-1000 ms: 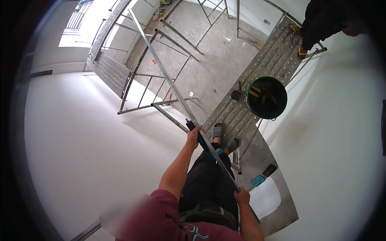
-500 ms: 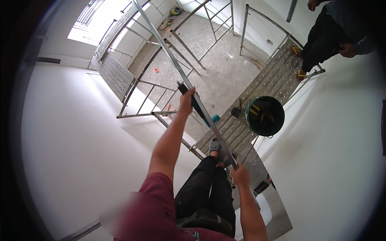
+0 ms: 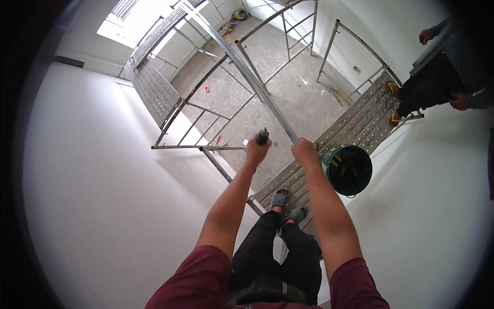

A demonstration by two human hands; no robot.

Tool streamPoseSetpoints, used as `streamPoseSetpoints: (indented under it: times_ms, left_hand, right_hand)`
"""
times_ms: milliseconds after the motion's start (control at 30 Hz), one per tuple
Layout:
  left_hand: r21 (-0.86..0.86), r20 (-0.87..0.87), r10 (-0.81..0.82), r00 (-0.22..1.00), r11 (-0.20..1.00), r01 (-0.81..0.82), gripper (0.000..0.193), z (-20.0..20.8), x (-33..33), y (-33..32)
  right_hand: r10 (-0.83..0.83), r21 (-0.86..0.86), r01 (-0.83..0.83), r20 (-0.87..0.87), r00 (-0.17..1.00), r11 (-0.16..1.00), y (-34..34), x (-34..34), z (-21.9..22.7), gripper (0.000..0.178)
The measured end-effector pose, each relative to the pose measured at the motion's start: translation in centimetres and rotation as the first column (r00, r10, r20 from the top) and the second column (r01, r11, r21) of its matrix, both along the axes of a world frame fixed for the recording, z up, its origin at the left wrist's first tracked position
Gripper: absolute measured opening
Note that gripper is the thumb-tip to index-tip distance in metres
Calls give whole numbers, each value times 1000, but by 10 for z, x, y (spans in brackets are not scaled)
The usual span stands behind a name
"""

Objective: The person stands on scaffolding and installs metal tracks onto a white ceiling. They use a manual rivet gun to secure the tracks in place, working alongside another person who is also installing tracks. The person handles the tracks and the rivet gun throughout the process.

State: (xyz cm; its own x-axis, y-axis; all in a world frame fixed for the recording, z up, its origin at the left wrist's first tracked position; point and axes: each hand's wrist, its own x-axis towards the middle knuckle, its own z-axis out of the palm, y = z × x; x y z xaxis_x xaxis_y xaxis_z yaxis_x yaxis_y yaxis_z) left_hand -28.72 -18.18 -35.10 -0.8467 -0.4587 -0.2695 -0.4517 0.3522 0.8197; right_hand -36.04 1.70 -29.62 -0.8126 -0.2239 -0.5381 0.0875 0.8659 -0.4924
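A wide fisheye camera, the left of a side-by-side pair on the person's head, looks steeply down and somewhat forward, upright and unmirrored. The green bucket (image 3: 355,186) sits right of centre, and the lens sees down into its mouth from above. The person's left hand (image 3: 258,151) and right hand (image 3: 305,152), both left of the bucket, are nearer the lens; their maroon sleeves (image 3: 198,275), below and left of it, are nearest. The grey sandals (image 3: 280,198), below and left of the bucket, show from overhead. Farther off, the view takes in the concrete floor (image 3: 290,92) above and left of the bucket, and the bright window (image 3: 116,28) beyond that. Straight edges bend toward the dark rim.
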Motion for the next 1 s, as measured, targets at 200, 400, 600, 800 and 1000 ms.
streamPoseSetpoints:
  times_ms: [200, 400, 600, 800, 1000]
  left_hand:
    - [395, 219, 205, 954, 875, -279, 31, -3, 110, 82]
    - [437, 389, 174, 904, 830, -348, 30, 14, 147, 151]
    - [379, 404, 98, 909, 887, -264, 24, -7, 186, 186]
    - [391, 502, -2, 865, 893, -225, 27, -19, 166, 193]
    - [371, 502, 32, 864, 895, -248, 25, -35, 165, 196]
  right_hand:
    - [116, 123, -123, 60, 991, 985, 76, -74, -14, 48]
    - [185, 268, -159, -77, 980, 950, 160, -177, -81, 59]
    - [137, 318, -119, -34, 990, 940, 205, -216, -198, 59]
    - [212, 348, -145, -164, 963, 926, 227, -228, -325, 57]
    - [67, 401, 58, -290, 955, 914, 231, -225, -356, 53]
